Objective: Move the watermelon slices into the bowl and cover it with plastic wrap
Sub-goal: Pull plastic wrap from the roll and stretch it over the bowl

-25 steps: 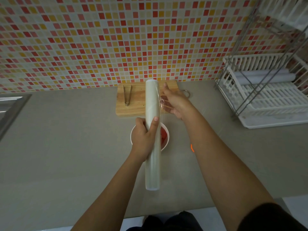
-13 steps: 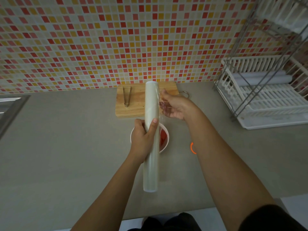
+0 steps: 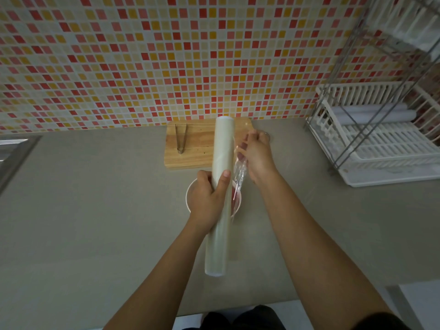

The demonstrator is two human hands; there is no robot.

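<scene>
A long roll of plastic wrap (image 3: 220, 186) is held upright over the counter, my left hand (image 3: 208, 198) gripping its middle. My right hand (image 3: 256, 153) pinches the loose edge of film (image 3: 239, 173), which hangs crumpled just right of the roll. Below them stands a white bowl (image 3: 190, 190) with red watermelon slices (image 3: 234, 202), mostly hidden by my left hand and the roll.
A wooden cutting board (image 3: 197, 144) with metal tongs (image 3: 181, 138) lies against the tiled wall behind the bowl. A white dish rack (image 3: 381, 148) in a metal frame stands at the right. A sink edge (image 3: 14, 148) shows at far left.
My right hand has pulled a strip of film away from the roll, to the right and downward. The roll and my left hand stay almost in place.
</scene>
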